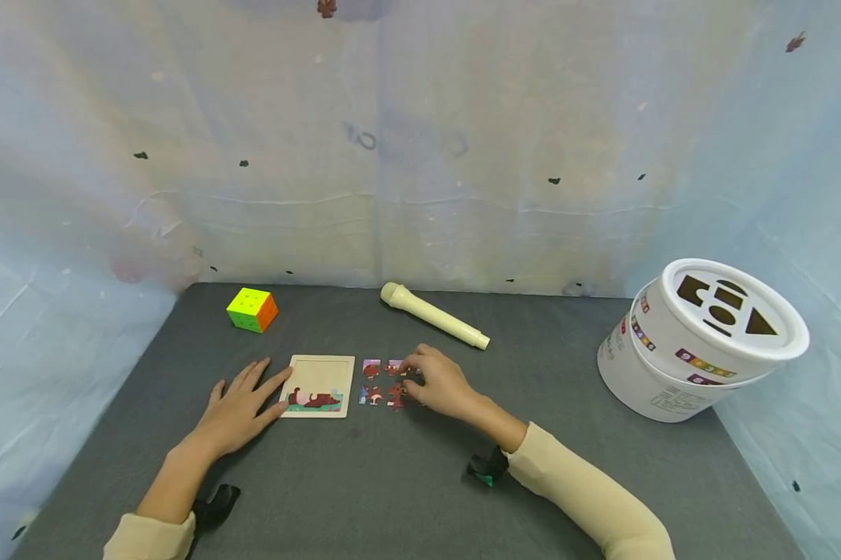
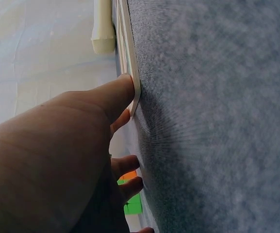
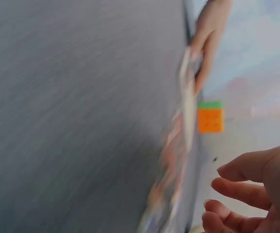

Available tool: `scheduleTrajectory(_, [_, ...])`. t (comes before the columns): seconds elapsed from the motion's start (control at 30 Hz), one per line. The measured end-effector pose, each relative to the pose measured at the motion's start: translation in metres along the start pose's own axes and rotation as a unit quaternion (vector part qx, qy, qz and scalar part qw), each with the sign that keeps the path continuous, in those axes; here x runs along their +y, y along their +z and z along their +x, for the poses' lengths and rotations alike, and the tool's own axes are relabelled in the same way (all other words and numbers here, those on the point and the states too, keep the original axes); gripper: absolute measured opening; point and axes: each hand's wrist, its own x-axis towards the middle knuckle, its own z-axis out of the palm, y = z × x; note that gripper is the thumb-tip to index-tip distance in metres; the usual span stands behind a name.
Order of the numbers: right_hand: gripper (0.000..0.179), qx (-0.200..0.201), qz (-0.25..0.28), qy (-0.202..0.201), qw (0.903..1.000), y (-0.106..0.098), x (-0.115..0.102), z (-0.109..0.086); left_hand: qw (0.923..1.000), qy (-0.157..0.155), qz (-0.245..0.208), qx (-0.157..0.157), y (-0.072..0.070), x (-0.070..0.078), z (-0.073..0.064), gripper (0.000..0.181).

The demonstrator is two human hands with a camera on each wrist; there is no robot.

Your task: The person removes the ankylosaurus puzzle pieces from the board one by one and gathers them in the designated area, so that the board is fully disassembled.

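Observation:
A square wooden puzzle tray (image 1: 322, 376) lies on the dark table, with pieces picturing a reddish-brown animal (image 1: 315, 400) filling its lower part. My left hand (image 1: 231, 412) has its fingers spread; thumb and index finger touch the tray's left edge, and the left wrist view shows the thumb (image 2: 123, 92) against its side. Several loose puzzle pieces (image 1: 372, 369) lie in two rows right of the tray. Over the rightmost ones hovers my right hand (image 1: 444, 385), partly hiding them. Its fingers (image 3: 241, 191) are loosely bent, thumb and index apart, nothing visible between them.
Behind the tray at the left stands a yellow, green and orange puzzle cube (image 1: 252, 309). A cream microphone-shaped stick (image 1: 437, 316) lies at the back. The white bucket (image 1: 672, 373) at the right has a lid with shaped holes (image 1: 777, 342). Pale sheeting (image 1: 420, 155) surrounds the table.

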Motion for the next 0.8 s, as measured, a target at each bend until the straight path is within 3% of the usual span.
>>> scheduleTrajectory(0.17, [0.021,-0.024,0.041,-0.026,0.9985,0.018,-0.030,0.025,1.0000,0.002,-0.002,0.002,0.000,0.000,-0.001,0.065])
scheduleTrajectory(0.47, [0.033,-0.096,0.019,-0.041,0.9943,0.055,-0.077,0.064,1.0000,-0.003,-0.007,0.002,0.000,-0.002,-0.001,0.079])
scheduleTrajectory(0.8, [0.043,-0.118,-0.051,0.002,0.9917,0.085,-0.090,0.080,0.9999,0.005,-0.011,0.008,0.002,-0.003,-0.001,0.082])
